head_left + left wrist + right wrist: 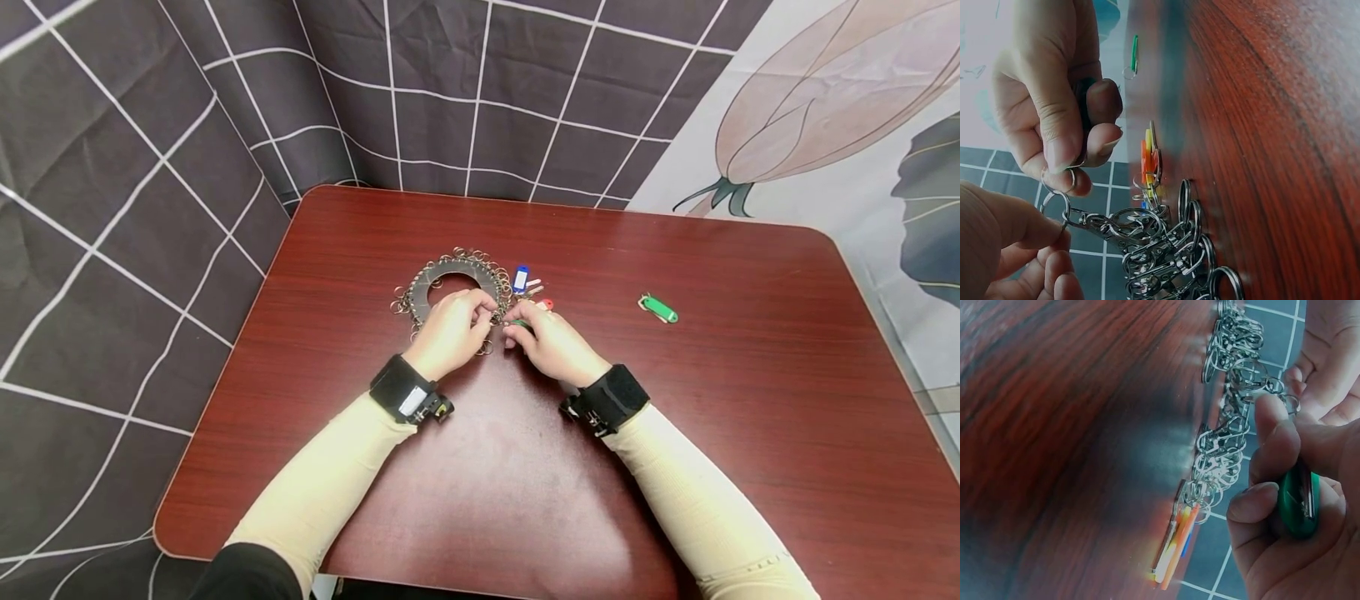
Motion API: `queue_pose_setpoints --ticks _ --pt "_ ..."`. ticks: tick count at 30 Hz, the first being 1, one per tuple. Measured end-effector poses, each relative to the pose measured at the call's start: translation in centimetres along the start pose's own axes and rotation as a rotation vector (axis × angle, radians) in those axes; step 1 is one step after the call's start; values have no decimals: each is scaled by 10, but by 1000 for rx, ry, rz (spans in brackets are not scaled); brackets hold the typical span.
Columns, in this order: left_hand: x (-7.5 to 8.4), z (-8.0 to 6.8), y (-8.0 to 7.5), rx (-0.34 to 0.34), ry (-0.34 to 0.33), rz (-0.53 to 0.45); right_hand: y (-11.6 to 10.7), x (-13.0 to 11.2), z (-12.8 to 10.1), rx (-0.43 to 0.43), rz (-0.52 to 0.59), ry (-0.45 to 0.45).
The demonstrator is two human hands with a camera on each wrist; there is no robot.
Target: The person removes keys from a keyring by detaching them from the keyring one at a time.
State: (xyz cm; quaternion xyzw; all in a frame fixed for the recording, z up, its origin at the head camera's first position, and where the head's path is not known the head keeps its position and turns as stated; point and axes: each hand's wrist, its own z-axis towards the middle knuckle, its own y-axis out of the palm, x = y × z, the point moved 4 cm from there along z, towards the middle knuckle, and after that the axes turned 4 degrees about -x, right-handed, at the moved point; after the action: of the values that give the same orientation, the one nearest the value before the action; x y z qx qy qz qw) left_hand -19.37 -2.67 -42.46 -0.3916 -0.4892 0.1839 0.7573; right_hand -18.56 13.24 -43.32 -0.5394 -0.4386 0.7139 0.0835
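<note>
A grey ring-shaped plate [420, 300] lies on the table, its edge hung with many metal clasps and split rings [1147, 244]. Above its right side, my left hand [452, 327] pinches the ring of one clasp [1057, 205] between thumb and finger. My right hand [553, 340] holds a green key tag [1299, 506] in its curled fingers. From that tag a thin wire ring [1060, 180] reaches to the clasp's ring, and the two seem to meet; whether they are linked I cannot tell. The fingers cover much of the green tag.
Beside the plate lie a blue key tag [521, 279], a red-orange tag [546, 305] and a yellow tag [1149, 147], with keys [534, 288] among them. A second green tag [660, 309] lies farther right on the dark red table [750, 375]. Gridded cloth [450, 125] hangs behind.
</note>
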Motion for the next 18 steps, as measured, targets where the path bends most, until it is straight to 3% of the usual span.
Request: queue_pose_setpoints --ticks 18 --pt "1 -1 0 -63 -7 19 0 2 2 9 25 6"
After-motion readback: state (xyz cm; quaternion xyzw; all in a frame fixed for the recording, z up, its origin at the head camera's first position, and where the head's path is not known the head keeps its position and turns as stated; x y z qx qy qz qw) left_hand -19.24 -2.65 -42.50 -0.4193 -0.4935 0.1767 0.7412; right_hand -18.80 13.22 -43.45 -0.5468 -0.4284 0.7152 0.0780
